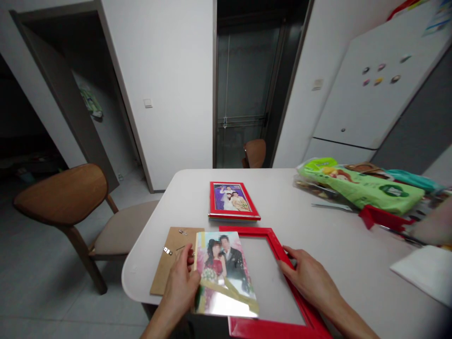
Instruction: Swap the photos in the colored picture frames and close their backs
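Human arms, 1 pr., vis. to forearm level. Item 1, near L side: L hand (180,278), bare, slim build, w/ thumb & several fingers vis., the rest hidden; knuckles softly rounded; wrist bare, a bit narrower than the hand; L forearm (159,318) bare, short length vis., cut off at near edge of view. Item 2, near R side: R hand (310,278), bare, similar build, smooth rounded back, tapered thumb, other fingers partly hidden; wrist bare, slim; R forearm (348,314) bare, longer length vis., likewise cut off at near edge. Fingernails, both items: too small to tell.
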Available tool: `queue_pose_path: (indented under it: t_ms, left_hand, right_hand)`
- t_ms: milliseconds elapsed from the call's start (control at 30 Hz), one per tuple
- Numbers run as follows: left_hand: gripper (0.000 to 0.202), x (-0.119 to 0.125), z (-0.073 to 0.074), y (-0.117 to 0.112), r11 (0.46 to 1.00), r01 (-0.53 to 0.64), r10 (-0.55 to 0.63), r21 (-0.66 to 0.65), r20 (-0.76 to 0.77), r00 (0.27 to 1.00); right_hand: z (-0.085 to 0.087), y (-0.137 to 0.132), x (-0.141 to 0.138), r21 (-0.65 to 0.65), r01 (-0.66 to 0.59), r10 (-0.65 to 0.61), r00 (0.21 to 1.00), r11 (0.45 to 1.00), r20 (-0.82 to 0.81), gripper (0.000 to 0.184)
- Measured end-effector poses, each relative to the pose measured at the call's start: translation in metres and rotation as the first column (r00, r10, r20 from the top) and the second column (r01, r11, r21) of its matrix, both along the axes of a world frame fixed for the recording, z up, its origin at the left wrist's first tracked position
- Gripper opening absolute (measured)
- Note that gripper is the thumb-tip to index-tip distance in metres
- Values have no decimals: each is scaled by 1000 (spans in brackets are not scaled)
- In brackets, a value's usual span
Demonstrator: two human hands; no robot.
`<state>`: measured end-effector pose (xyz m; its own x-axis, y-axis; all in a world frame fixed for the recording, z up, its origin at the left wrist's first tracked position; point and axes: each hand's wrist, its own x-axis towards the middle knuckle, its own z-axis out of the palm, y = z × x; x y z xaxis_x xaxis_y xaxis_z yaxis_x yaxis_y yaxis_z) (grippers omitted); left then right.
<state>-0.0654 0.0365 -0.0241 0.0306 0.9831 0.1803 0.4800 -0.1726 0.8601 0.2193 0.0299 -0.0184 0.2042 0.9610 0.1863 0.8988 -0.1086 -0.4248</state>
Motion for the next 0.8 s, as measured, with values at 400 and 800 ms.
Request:
queue_pose_path:
  t_ms: [400,800]
  left_hand:
    - [74,46,-1,-38,880,448,-338,159,-453,825]
    - [47,70,51,-46,999,-35,52,-39,737,674]
  right_hand:
    - [21,8,-94,-2,-276,76,274,961,-959,52]
    - [31,-14,-96,-15,-166,-18,-19,986,-1000,50]
